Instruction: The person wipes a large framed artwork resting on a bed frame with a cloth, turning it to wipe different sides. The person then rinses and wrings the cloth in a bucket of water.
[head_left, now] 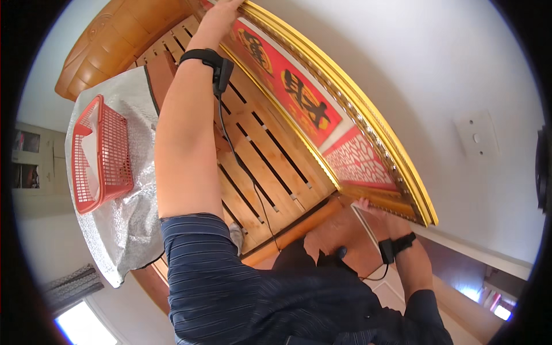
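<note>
Your left hand (221,22) at far end of framed picture (310,103), partly out of view, cannot tell how far closed; your right hand (376,211) grasping near end, fingers curled; picture tilted between bed slats (267,158) and wall (437,69)

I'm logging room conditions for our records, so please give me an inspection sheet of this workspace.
Surface: slatted wooden bed base with dark gaps between slats.
Job's things: gold-framed picture, tilted on edge, its red panel bearing black calligraphy.
Clutter: pink plastic basket holding something white, on a silver foil sheet.
Hands: left hand at the picture's far end, partly cut off; right hand at its near lower corner; how firmly they grip is unclear.
Cables: black cable from the left wrist unit; another from the right wrist unit.
Surroundings: white wall with a wall plate, orange-brown headboard, bright window.
</note>
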Action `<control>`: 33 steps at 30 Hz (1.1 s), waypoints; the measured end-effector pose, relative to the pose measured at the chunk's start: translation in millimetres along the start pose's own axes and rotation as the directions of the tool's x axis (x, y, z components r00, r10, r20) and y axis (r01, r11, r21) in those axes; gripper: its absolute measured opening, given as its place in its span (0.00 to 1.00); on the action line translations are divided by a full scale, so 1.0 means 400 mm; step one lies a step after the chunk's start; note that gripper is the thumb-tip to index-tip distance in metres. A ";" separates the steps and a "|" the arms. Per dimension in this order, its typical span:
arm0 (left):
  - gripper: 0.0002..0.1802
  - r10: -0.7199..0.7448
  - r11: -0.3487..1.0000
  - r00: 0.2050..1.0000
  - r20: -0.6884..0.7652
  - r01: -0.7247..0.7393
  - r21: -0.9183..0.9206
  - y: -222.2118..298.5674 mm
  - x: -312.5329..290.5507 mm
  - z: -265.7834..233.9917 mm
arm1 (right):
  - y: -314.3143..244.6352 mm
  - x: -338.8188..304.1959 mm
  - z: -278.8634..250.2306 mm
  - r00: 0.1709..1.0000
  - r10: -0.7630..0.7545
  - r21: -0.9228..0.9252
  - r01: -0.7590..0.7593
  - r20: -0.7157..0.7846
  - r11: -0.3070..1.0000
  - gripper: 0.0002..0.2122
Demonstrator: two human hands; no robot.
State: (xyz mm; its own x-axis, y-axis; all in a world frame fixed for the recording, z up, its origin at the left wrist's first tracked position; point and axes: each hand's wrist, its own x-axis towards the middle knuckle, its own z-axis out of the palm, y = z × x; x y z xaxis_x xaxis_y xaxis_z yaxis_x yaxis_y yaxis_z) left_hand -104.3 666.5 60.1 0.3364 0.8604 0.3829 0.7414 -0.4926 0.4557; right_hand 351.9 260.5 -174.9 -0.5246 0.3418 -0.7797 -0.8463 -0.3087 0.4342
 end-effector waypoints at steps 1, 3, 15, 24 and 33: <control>0.34 0.166 0.961 0.984 -0.069 -0.145 0.238 -0.037 0.005 0.022 | 0.004 0.020 0.007 1.000 0.028 0.027 -0.028 -0.010 0.999 0.29; 0.33 0.183 0.953 0.982 -0.051 -0.164 0.255 -0.010 -0.006 0.047 | -0.007 0.055 0.029 0.997 0.073 0.089 -0.070 -0.029 0.994 0.29; 0.29 0.232 0.932 0.966 -0.118 -0.186 0.310 -0.076 0.039 0.182 | 0.025 0.135 0.083 0.938 -0.164 -0.197 0.231 0.306 0.953 0.27; 0.35 0.163 0.891 0.982 -0.093 -0.106 0.442 -0.037 0.108 0.282 | 0.056 0.112 0.069 0.856 -0.396 -0.305 0.495 0.333 0.814 0.24; 0.37 0.093 0.988 0.958 -0.271 -0.056 0.144 0.089 0.014 0.378 | -0.008 0.103 -0.008 0.777 -0.621 -0.193 0.629 0.107 0.753 0.16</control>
State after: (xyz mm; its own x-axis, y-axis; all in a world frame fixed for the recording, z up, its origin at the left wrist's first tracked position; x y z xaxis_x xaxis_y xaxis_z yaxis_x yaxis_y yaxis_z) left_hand 11.7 673.6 -43.1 0.2343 0.7430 0.6269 0.7972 -0.5159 0.3135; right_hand 333.2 272.6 -209.8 0.1083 0.5518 -0.8269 -0.9496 -0.1888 -0.2504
